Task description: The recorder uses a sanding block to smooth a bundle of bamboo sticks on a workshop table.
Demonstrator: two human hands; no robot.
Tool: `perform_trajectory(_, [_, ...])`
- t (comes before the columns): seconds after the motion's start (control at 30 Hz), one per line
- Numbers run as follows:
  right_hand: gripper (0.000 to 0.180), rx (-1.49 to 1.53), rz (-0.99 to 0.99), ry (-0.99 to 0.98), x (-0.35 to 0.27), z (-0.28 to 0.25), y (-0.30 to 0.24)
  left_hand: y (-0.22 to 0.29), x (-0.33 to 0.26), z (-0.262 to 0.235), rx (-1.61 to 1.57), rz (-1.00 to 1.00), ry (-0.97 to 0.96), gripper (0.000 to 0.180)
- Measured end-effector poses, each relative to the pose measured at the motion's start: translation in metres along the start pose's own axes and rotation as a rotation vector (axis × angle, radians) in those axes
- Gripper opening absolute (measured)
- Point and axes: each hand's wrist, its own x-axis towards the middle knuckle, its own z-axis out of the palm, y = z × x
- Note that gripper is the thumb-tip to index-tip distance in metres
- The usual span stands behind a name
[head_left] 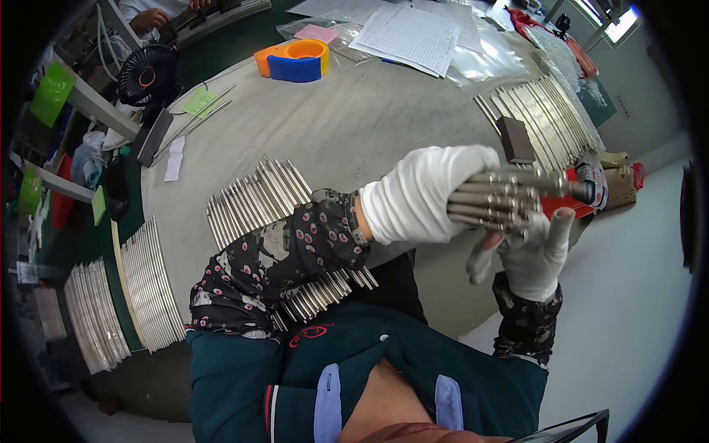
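My left hand, in a white glove, is closed around a bundle of slim metal rods with stepped ends. The bundle is held above the right part of the table, its ends pointing right. Just below those ends is my right hand, gloved too, with thumb and fingers spread; whether it touches the rods I cannot tell. A row of similar rods lies on the table, partly hidden by my left forearm in its patterned sleeve.
More rods lie at the far right beside a dark block. Two further rod stacks stand at the left. An orange and blue tape dispenser, papers and a black fan are at the back. Another person's hand shows at far left.
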Motion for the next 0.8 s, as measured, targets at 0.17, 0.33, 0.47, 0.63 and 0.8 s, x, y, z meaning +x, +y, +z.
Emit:
perform_trajectory(0.17, [0.074, -0.903, -0.129, 0.372, 0.058, -0.016, 0.053, -0.023, -0.003, -0.019, -0.388, -0.444, 0.165, 0.043])
perform_trajectory(0.33, [0.068, -0.786, -0.105, 0.408, 0.102, -0.011, 0.115, -0.019, 0.010, -0.032, -0.355, -0.462, 0.335, 0.050])
perform_trajectory(0.47, [0.057, -0.829, 0.035, 0.356, 0.092, 0.007, 0.098, -0.036, 0.004, -0.045, -0.608, -0.708, 0.699, 0.036])
perform_trajectory(0.63, [0.058, -0.861, 0.430, 0.343, 0.073, 0.014, 0.077, -0.075, -0.045, -0.049, -0.409, -1.188, 0.468, 0.025])
perform_trajectory(0.8, [0.054, -1.121, 0.619, 0.316, 0.079, 0.014, 0.072, -0.025, -0.038, -0.056, 1.180, -0.680, -0.296, 0.064])
